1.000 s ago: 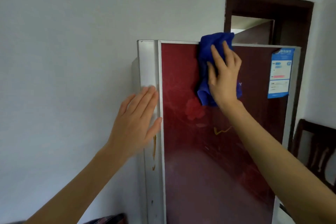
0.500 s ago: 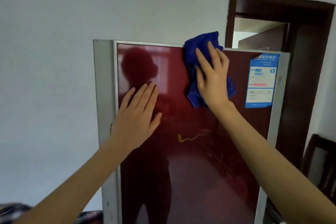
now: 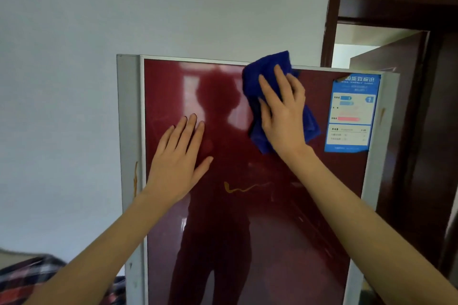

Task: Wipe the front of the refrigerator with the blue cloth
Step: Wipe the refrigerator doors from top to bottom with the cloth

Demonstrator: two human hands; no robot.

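Note:
The refrigerator (image 3: 272, 242) has a glossy dark red front in a grey frame, with an orange squiggle stain at mid height. A bunched blue cloth (image 3: 257, 77) lies against the door's top edge, right of centre. My right hand (image 3: 282, 114) presses it flat to the door with straight fingers and covers its middle. My left hand (image 3: 178, 161) rests flat on the red door to the lower left, fingers straight and spread, holding nothing.
A blue energy label (image 3: 352, 114) is stuck at the door's upper right. To the right is a dark wooden doorway (image 3: 421, 111) with its door ajar. A white wall (image 3: 62, 106) fills the left, and checked fabric (image 3: 29, 275) lies at the lower left.
My view has swung to face the door squarely. My left hand moved from the grey left frame onto the red panel. My right hand stays with the cloth at the top edge.

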